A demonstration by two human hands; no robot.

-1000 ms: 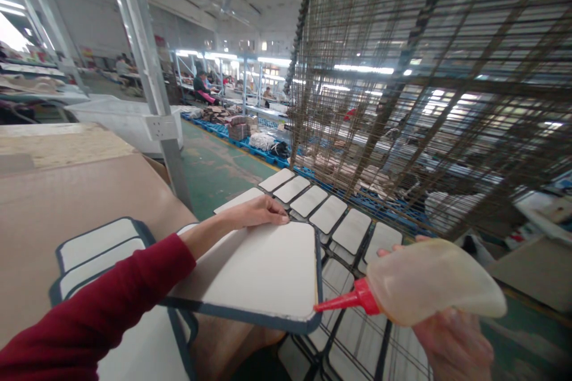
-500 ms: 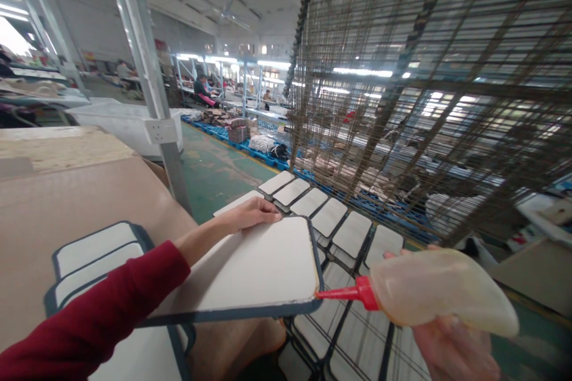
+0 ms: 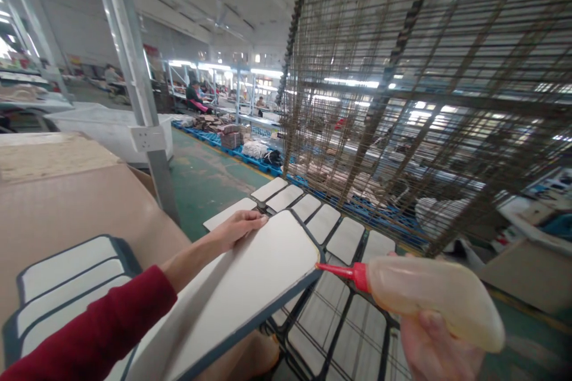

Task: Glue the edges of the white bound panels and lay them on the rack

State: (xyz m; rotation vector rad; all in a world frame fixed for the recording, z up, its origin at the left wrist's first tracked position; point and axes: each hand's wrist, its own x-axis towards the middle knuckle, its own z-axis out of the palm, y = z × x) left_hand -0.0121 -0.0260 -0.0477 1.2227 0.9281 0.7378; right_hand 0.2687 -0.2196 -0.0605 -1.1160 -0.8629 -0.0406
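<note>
My left hand [image 3: 239,227], with a dark red sleeve, grips the far edge of a white panel [image 3: 254,277] with a dark blue border and rounded corners. The panel is held tilted in front of me. In my right hand [image 3: 435,339] is a translucent squeeze bottle [image 3: 429,294] lying on its side, its contents yellowish. Its red nozzle [image 3: 339,271] points left, and the tip touches or nearly touches the panel's right corner. A thin yellowish line runs along that edge.
Similar panels [image 3: 80,265] lie overlapped at left by a tan board [image 3: 134,202]. White panels [image 3: 324,223] sit in rows on a wire rack, with its raised mesh [image 3: 379,71] at right. A metal post [image 3: 138,71] carries a socket box [image 3: 146,139]. People work far behind.
The panel has turned, its near edge now slanting more steeply down to the left. The nozzle tip stays at the corner, a little higher. My view has shifted slightly right.
</note>
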